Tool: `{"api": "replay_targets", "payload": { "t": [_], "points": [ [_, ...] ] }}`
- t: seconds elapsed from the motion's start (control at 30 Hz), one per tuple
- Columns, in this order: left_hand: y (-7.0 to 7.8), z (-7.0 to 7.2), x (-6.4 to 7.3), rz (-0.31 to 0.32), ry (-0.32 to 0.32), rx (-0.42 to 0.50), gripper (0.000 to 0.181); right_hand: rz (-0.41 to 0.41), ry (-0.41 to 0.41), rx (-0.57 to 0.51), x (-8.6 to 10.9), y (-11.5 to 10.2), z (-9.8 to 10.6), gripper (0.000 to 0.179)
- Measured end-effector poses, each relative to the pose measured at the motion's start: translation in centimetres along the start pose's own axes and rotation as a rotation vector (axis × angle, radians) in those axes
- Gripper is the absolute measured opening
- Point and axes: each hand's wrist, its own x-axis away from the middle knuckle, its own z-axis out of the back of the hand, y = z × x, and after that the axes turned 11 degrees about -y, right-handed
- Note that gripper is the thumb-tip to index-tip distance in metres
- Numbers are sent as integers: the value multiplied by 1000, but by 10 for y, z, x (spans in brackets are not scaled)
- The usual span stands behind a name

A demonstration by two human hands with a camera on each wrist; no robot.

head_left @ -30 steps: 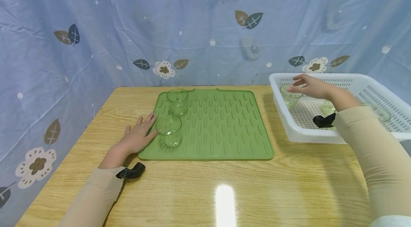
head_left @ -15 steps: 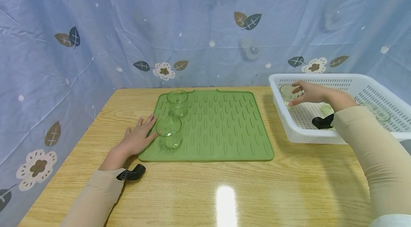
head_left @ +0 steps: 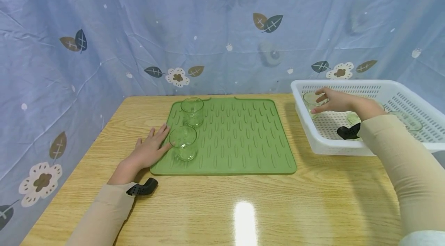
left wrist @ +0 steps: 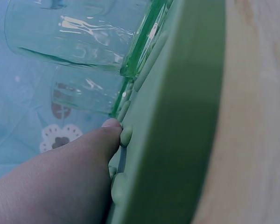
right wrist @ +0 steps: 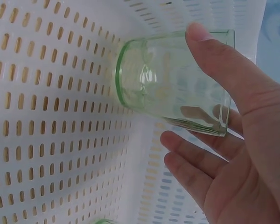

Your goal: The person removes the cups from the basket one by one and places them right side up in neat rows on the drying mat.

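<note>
My left hand lies spread on the left edge of a green ribbed drying mat, fingers straight. Beside its thumb, a clear greenish drinking glass stands upright on the mat. A second glass stands just behind it. In the left wrist view the thumb rests on the mat, near both glasses. On the right, my right hand reaches into a white basket and grips another glass. The thumb lies across its near side; fingertips show through it, while two fingers extend free below.
More glasses sit in the slotted basket, partly hidden by the right forearm. A wooden table carries mat and basket. A blue patterned curtain hangs behind and at the left. Black camera mounts are worn at both wrists.
My right hand has gone from hovering with fingers above the glass's rim to lower down around the glass, thumb against its side. The left hand and the glasses on the mat stay put.
</note>
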Motion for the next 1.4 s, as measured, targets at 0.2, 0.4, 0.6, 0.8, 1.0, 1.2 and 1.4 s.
{"api": "replay_targets", "payload": {
  "t": [0.2, 0.4, 0.6, 0.8, 1.0, 1.2, 1.4],
  "points": [
    [-1, -2, 0, -2, -1, 8, 80, 10, 21, -35, 2, -3, 3, 87],
    [-4, -5, 0, 5, 0, 6, 80, 31, 54, -98, 3, -6, 8, 88],
    [-4, -4, 0, 6, -3, 9, 80, 48, 84, -148, 10, -10, 12, 90],
    [-3, -2, 0, 7, -1, 10, 79, 66, 128, -232, 20, -10, 17, 91],
    [-3, -3, -1, 7, -6, 1, 79, 96, 188, -310, 30, -7, 19, 83],
    [-3, -2, -1, 2, -10, 0, 79, 112, 243, -338, 42, -10, 16, 73],
    [-3, -1, -1, 0, -9, 0, 79, 148, 295, -301, 49, -11, 13, 63]
  ]
}}
